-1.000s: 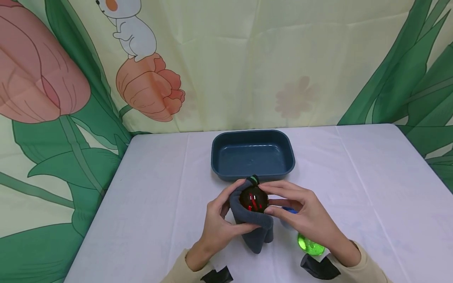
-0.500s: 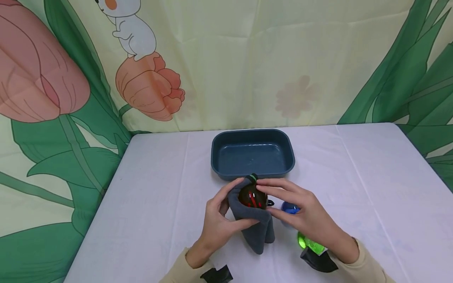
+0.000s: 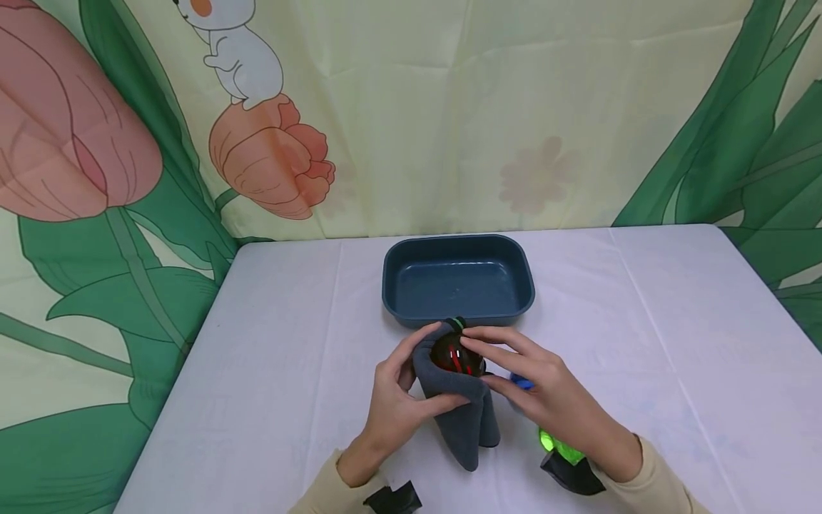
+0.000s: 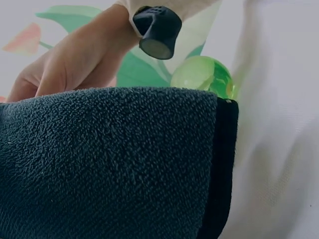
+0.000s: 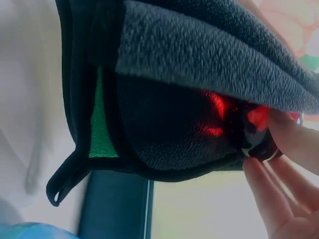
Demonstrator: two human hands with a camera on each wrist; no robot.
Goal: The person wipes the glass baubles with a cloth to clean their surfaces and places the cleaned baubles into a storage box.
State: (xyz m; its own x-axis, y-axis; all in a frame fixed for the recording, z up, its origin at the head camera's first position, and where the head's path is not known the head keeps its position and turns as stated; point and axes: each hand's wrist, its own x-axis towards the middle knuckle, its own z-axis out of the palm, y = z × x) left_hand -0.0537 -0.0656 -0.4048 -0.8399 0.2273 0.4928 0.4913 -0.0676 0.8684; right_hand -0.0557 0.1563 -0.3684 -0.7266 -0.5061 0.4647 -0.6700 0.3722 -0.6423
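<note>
A dark red ball [image 3: 457,357], wrapped in a grey towel [image 3: 462,414], sits between my hands just in front of the blue tray [image 3: 459,280] on the white table [image 3: 289,371]; my left hand [image 3: 394,403] grips the cloth around it while my right hand [image 3: 546,396] pinches the ball's top, a blue ball [image 3: 521,383] and a green ball [image 3: 560,448] beneath my right wrist

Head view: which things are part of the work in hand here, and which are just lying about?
In hand:
- red ball, wrapped in the grey cloth
- grey cloth, gripped by the left hand
- right hand, fingers on the ball

Lying about:
- blue tray, nothing in it
- blue ball
- green ball
- white table
</note>
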